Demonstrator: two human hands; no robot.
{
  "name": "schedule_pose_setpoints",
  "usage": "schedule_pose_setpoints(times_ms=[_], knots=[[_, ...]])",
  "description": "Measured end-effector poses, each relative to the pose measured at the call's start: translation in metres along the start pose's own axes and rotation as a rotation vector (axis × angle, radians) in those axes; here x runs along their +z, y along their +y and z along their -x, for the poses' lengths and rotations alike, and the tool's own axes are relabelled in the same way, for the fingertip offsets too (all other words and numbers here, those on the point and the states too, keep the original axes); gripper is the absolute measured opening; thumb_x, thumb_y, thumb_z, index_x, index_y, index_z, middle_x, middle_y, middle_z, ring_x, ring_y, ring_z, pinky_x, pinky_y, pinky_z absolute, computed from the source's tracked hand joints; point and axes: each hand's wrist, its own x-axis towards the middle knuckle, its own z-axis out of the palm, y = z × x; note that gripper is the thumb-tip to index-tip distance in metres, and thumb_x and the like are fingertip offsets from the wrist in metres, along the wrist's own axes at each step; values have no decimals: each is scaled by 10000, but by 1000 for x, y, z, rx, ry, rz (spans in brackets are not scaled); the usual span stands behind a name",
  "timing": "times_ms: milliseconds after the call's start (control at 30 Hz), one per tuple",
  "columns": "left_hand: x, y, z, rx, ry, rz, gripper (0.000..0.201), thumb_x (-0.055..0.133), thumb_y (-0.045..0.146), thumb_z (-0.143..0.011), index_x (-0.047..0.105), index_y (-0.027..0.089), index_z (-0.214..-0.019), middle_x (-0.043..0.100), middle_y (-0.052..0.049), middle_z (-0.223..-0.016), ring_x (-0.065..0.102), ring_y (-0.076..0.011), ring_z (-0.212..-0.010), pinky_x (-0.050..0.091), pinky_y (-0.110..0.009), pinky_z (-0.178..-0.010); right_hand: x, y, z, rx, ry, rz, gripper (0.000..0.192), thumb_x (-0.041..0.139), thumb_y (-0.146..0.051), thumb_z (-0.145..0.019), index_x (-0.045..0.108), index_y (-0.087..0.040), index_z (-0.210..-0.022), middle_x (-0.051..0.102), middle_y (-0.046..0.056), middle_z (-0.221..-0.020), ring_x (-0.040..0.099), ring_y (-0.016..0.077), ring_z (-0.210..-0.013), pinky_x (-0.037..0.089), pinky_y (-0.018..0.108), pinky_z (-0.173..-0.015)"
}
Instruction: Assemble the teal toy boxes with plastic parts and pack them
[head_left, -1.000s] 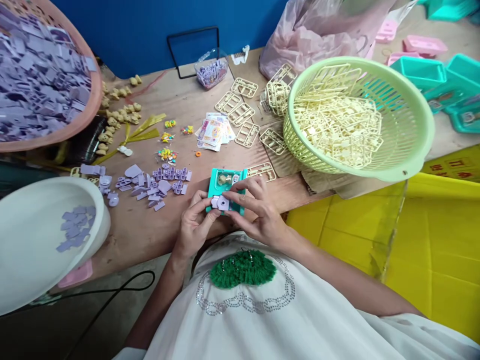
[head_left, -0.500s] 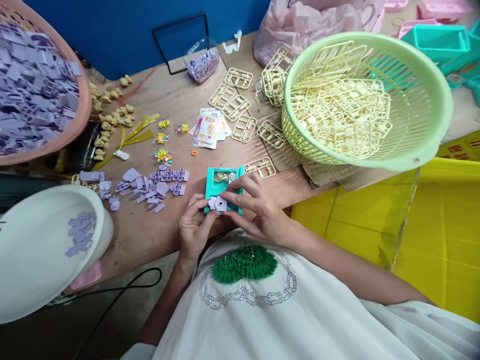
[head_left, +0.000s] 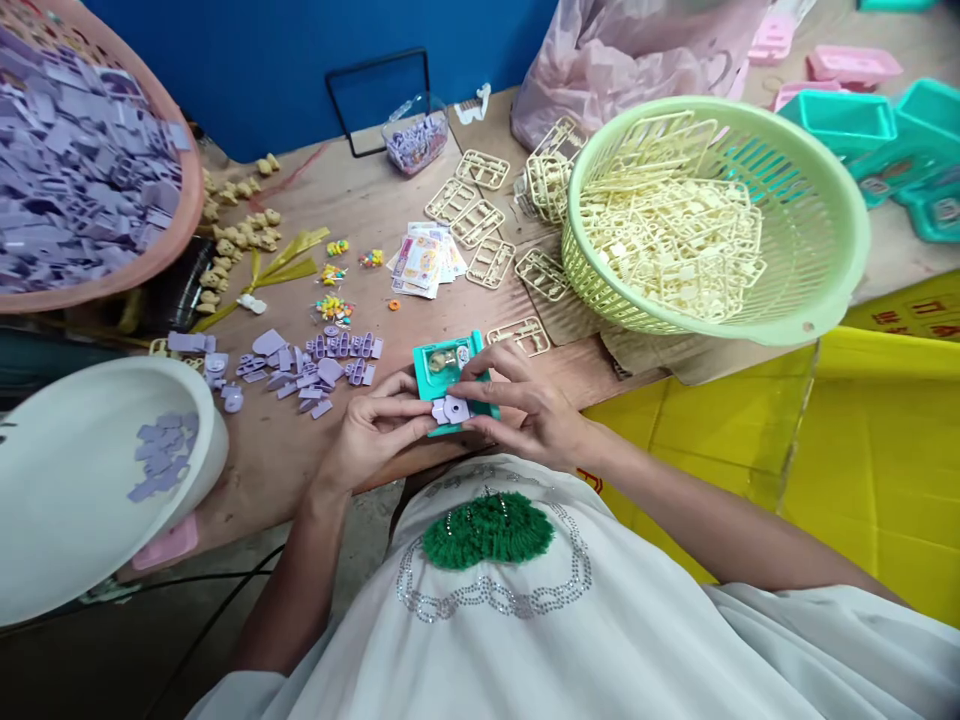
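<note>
A small teal plastic case [head_left: 429, 374] lies at the table's front edge, its upper part holding a clear insert with a golden-brown figure [head_left: 441, 361] and a round white piece. Over its lower part is a flat lavender plastic piece [head_left: 453, 410] with a dark round hole. My left hand [head_left: 375, 425] pinches the left end of that piece between thumb and fingers. My right hand [head_left: 529, 405] grips the case's right side, its fingertips also reaching the lavender piece. Loose lavender parts [head_left: 300, 370] lie to the left of the case.
A green basket [head_left: 817, 290] of cream frames stands right; a pink basket [head_left: 191, 190] of lavender parts and a white basin [head_left: 214, 440] stand left. Behind the case are printed cards [head_left: 420, 262], small bead packets [head_left: 334, 308] and a clear tub [head_left: 417, 140]. Teal boxes [head_left: 840, 125] sit far right.
My left hand has shifted from the case's lower left corner onto the lavender piece's left end. Case and piece have tilted slightly and moved a little right; the camera view has shifted.
</note>
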Motion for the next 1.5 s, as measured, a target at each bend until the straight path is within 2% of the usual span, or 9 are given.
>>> schedule_pose_setpoints(times_ms=[200, 300, 467, 600, 800, 967, 1200, 1400, 1500], knots=[[4, 3, -1, -15, 56, -34, 115, 907, 317, -819, 895, 278, -926, 750, -61, -897, 710, -178, -875, 584, -257, -727, -1, 3, 0, 16, 3, -25, 333, 637, -392, -1078, 733, -226, -1350, 666, 127, -1199, 602, 243, -1095, 497, 466, -961], [4, 7, -1, 36, 96, -159, 87, 890, 258, -818, 893, 270, -904, 704, -40, -867, 657, -134, -773, 491, -202, -583, 0, 4, 0, -9, 23, -27, 343, 651, -386, -1070, 726, -241, -1372, 657, 121, -1182, 596, 241, -1080, 504, 459, -939], [14, 7, 4, 174, 231, -292, 83, 858, 222, -850, 884, 283, -899, 645, -21, -897, 640, -141, -843, 543, -236, -701, 3, 5, 1, -34, 45, 0, 390, 650, -361, -1066, 690, -266, -1442, 649, 120, -1168, 581, 250, -1049, 507, 489, -929], [21, -2, 10, 217, 325, -252, 96, 839, 222, -875, 881, 286, -933, 628, -23, -948, 640, -134, -855, 546, -237, -710, 4, 5, 1, -25, 45, 5, 382, 650, -379, -1065, 707, -254, -1421, 650, 122, -1144, 578, 251, -1036, 509, 492, -925], [12, -5, 6, 202, 179, -225, 99, 862, 229, -866, 884, 288, -943, 654, -43, -1023, 674, -159, -931, 572, -275, -780, 5, 4, 1, -41, 74, 21, 374, 647, -376, -1066, 709, -241, -1409, 637, 132, -1159, 576, 257, -1067, 519, 492, -915], [19, -2, 1, 232, 304, -281, 83, 881, 230, -838, 881, 301, -881, 568, -7, -891, 594, -133, -833, 526, -253, -710, 9, 6, 2, -44, 93, 39, 403, 630, -379, -1070, 681, -240, -1445, 648, 134, -1143, 560, 270, -1063, 512, 527, -930], [25, -6, 4, 180, 344, -205, 135, 884, 196, -828, 876, 313, -892, 546, 11, -844, 563, -117, -793, 451, -216, -629, 13, 0, 3, -16, 97, 108, 345, 593, -335, -1080, 677, -218, -1393, 657, 132, -1107, 576, 272, -1023, 519, 521, -897], [3, 0, -4, 218, 133, -249, 54, 862, 264, -883, 883, 286, -927, 633, -38, -1028, 656, -134, -869, 547, -255, -719, 20, -3, 2, -47, 217, 92, 354, 643, -273, -1053, 646, -181, -1394, 653, 126, -1093, 583, 266, -1025, 507, 499, -886], [-3, 3, -9, 251, 90, -337, 23, 865, 268, -876, 883, 281, -885, 630, -43, -999, 646, -150, -886, 553, -270, -731, 21, -2, 2, -53, 214, 74, 348, 650, -273, -1051, 654, -173, -1385, 644, 122, -1086, 578, 263, -1024, 504, 493, -886]])
